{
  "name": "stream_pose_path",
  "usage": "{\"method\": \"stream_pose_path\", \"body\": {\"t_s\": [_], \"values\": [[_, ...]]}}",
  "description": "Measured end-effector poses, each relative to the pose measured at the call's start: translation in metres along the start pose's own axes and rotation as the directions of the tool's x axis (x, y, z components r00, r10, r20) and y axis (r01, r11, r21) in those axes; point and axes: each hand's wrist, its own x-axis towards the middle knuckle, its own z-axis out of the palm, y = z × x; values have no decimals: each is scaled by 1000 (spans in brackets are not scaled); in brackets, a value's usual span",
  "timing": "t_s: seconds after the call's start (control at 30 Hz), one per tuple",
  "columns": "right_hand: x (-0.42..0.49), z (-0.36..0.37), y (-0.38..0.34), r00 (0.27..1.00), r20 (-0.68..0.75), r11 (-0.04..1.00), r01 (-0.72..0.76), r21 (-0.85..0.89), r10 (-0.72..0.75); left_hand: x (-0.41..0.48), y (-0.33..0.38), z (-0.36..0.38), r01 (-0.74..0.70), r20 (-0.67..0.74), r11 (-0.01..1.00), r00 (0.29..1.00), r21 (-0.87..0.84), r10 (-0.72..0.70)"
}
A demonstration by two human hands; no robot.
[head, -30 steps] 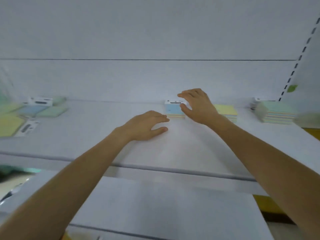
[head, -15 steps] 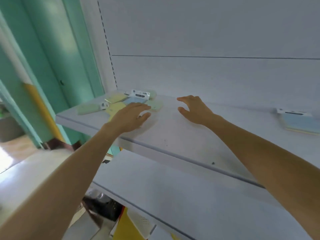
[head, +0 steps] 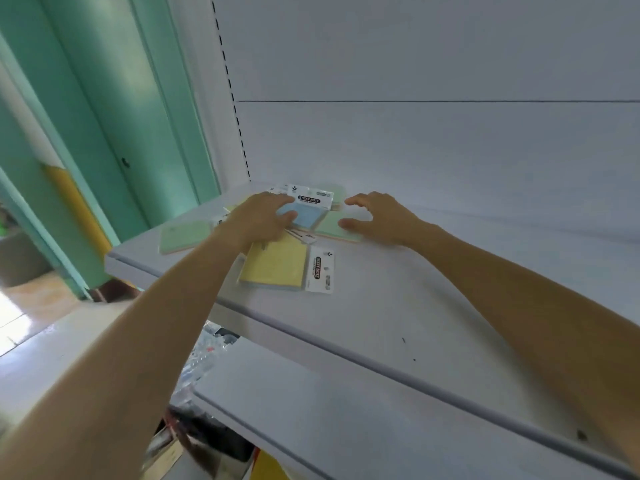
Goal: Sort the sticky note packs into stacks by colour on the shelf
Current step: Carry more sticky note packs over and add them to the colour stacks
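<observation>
White shelf (head: pixel 381 306), left end: we have swung over from the sorted stacks to the loose heap. Our left hand (head: pixel 263 220) pinches the blue sticky note pack (head: pixel 306 216), while our right hand (head: pixel 377 216) hovers spread over a green pack (head: pixel 334 226). A yellow pack (head: pixel 277 266) waits nearer, so sorting seems to resume.

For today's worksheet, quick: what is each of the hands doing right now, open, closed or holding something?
Left hand: grips the blue pack.
Right hand: open, holds nothing; thumb by the green pack.
</observation>
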Motion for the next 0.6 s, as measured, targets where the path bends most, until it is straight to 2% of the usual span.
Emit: {"method": "stream_pose_path", "body": {"t_s": [0.07, 0.17, 0.3, 0.4, 0.6], "values": [[5, 5, -2, 994, 96, 995, -35, -90, 44, 12, -2, 1, 16, 5, 999, 1000, -35, -15], [7, 3, -2, 981, 159, 993, -100, -64, 109, 28, -8, 2, 38, 61, 998, 998, -46, -35], [6, 0, -3, 975, 133, 984, -175, -30, 177, 42, -11, 1, -29, 106, 995, 994, -95, 39], [1, -1, -3, 964, 98, 967, -252, 43, 247, 46, -14, 0, -67, 80, 976, 993, -208, 85], [-9, -4, -17, 923, 18, 922, -384, 37, 384, 52, -20, -3, -136, 23, 871, 986, -471, 167]]}}
